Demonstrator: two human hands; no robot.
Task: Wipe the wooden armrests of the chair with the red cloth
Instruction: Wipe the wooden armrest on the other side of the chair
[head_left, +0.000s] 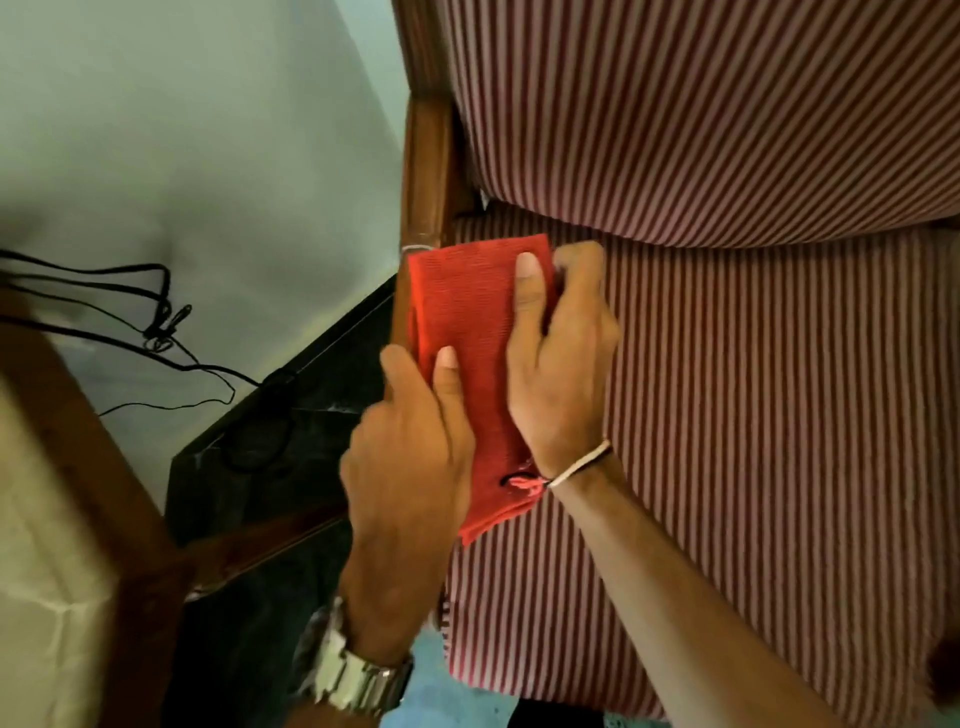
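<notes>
A folded red cloth (475, 332) is draped over the chair's left wooden armrest (427, 171), hiding the armrest's near part. My left hand (410, 457), with a metal watch on its wrist, clasps the cloth's near half from the outer side, thumb on top. My right hand (563, 358) presses the cloth from the seat side, with its thumb lying along the top and its fingers curled down toward the cushion. The bare brown wood shows only beyond the cloth, running up toward the chair back.
The chair has a red-and-white striped seat cushion (753, 441) and back cushion (701, 114). A pale wall (208, 156) with black cables (156, 317) lies left of the armrest. A dark cabinet or screen (291, 441) stands below, and another wooden frame (93, 441) crosses the lower left.
</notes>
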